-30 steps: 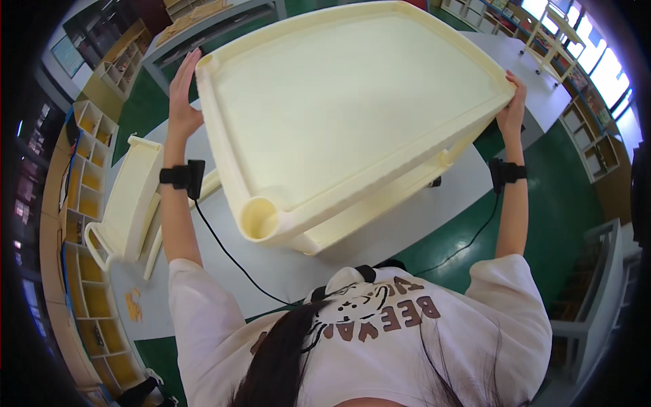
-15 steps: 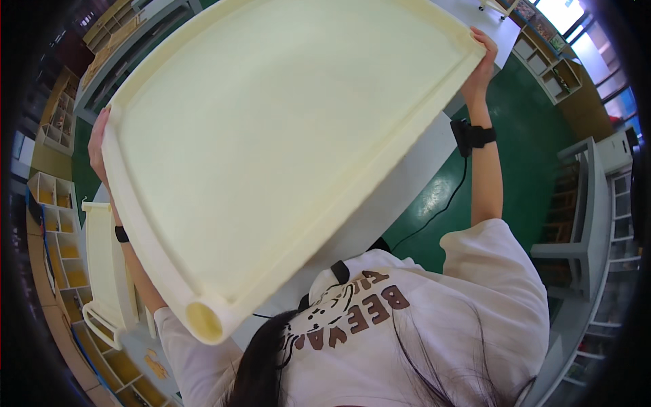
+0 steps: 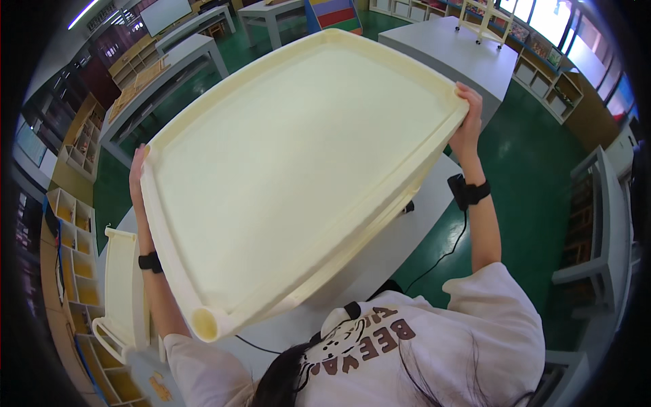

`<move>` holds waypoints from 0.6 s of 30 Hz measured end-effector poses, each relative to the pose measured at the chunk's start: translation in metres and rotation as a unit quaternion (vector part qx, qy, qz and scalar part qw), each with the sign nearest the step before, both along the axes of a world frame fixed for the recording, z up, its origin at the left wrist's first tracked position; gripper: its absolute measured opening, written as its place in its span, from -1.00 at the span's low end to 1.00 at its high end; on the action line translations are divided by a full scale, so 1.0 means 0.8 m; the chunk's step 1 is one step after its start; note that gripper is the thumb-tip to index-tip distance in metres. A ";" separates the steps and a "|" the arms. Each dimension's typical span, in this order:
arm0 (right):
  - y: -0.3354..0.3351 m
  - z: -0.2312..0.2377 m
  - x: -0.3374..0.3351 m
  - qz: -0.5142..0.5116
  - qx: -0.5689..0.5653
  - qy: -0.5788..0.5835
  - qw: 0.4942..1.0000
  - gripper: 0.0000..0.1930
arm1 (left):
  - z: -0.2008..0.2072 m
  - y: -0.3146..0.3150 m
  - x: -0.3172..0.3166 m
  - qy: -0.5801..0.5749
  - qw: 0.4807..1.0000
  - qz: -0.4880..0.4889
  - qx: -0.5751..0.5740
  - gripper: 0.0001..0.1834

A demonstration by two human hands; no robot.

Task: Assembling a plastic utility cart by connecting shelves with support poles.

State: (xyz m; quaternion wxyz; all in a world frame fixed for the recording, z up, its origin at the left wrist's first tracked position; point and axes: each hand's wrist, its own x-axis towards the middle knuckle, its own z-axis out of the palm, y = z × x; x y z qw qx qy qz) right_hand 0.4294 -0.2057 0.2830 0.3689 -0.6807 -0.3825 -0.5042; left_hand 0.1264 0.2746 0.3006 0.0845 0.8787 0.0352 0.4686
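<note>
A big cream plastic tray (image 3: 305, 169) with a raised rim and round corner sockets fills the middle, tilted above a table. My left hand (image 3: 137, 173) holds its left edge by the far left corner; the fingertips are partly hidden behind the rim. My right hand (image 3: 468, 119) is wrapped round the far right corner, thumb side up. Under the tray's near right edge another cream rim and a small black caster (image 3: 408, 206) show. Whether they are joined to the tray, I cannot tell.
The white table (image 3: 434, 186) lies beneath. On the left stands another cream plastic piece (image 3: 123, 292) with a curved handle, near open shelving (image 3: 85, 268). A white table (image 3: 454, 51) at far right bears a small wheeled cream cart (image 3: 485, 20). A black cable (image 3: 451, 251) hangs from my right wrist strap.
The tray has come lower in view and leans farther away, both hands moving down with it. Its far edge, the second rim and the caster underneath now show.
</note>
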 end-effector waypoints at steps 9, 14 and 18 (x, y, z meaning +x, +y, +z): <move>-0.048 0.014 -0.077 0.097 -0.070 0.134 0.984 -0.32 | 0.018 -0.139 -0.126 -0.031 0.945 -0.032 -0.325 -0.46; -0.078 0.026 -0.077 0.227 -0.127 0.207 0.943 -0.25 | 0.011 -0.223 -0.119 -0.070 0.965 -0.096 -0.232 -0.48; -0.116 0.037 -0.037 0.363 -0.103 0.320 0.869 -0.13 | 0.005 -0.229 -0.154 -0.068 0.989 0.029 -0.130 -0.48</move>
